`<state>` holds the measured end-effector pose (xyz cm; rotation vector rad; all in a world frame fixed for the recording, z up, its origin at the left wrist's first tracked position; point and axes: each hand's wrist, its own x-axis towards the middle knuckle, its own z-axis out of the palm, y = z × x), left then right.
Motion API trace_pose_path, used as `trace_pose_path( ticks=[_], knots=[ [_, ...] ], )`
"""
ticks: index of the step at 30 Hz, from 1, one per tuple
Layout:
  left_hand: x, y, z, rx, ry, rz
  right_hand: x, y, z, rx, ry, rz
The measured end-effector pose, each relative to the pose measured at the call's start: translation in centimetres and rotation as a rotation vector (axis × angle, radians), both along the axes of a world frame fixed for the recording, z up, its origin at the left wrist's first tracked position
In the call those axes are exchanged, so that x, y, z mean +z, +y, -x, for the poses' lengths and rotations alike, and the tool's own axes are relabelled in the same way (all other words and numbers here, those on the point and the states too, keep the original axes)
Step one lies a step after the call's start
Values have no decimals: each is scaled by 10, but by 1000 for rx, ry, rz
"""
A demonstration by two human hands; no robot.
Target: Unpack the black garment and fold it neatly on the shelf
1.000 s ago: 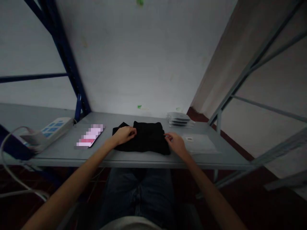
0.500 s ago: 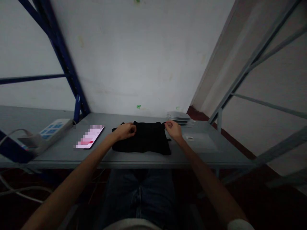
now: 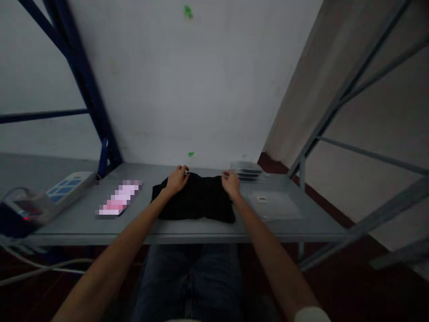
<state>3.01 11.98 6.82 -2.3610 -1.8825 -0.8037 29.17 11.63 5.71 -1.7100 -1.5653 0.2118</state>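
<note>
A folded black garment lies on the grey metal shelf in front of me. My left hand rests on its far left corner with fingers curled on the fabric. My right hand is at the far right corner, fingers bent down and pinching the cloth edge. Both forearms reach in from below.
A phone with a lit screen lies left of the garment. A white power strip and cables sit at far left. Clear flat bags lie to the right, with a small stack behind. Blue and grey rack posts flank the shelf.
Both hands have moved to the garment's far edge; the right hand came from the near right side to the far right corner. The camera view shifted slightly.
</note>
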Motion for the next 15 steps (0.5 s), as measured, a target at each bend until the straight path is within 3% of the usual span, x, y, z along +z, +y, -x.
trace_pose_path(
  ticks=[6, 11, 15],
  knots=[
    [8, -43, 59, -409, 87, 46, -20, -56, 33, 278, -198, -109],
    [6, -75, 106, -361, 47, 200, -36, -86, 42, 259, -322, 68],
    [4, -72, 115, -288, 28, 178, -45, -92, 43, 237, -401, 120]
  ],
)
